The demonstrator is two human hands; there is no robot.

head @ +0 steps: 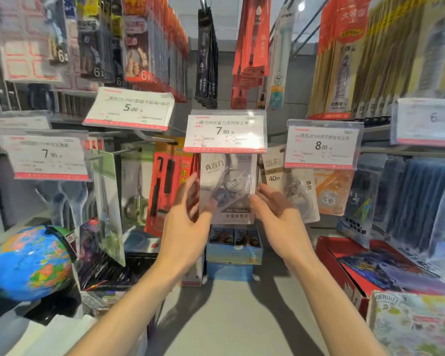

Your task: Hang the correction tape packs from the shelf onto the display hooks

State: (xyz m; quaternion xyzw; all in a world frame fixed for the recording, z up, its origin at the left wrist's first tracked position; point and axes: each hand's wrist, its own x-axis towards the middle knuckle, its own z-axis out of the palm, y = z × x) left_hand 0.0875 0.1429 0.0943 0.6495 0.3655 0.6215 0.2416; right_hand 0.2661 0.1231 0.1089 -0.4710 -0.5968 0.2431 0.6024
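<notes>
Correction tape pack (228,191) hangs centre of display, right under the 7.90 price tag (225,131), so it's on a hook; hook itself hidden behind tag. Left hand (188,211) at pack's left edge, fingers loosely spread, thumb tip touching pack front near lower left. Right hand (274,209) at pack's right edge, fingers relaxed and straight-ish, tips touching the edge. Neither hand curled round it; both open-ish. Frame blurred, contact hard to confirm exactly. More tape packs (290,186) hang just right, under 8.00 tag (323,143). Red pen pack (168,186) just left of hand, scissors pack (136,191) further left. Globe (30,263) bottom left on shelf (229,317). Blue box (233,247) below pack.
</notes>
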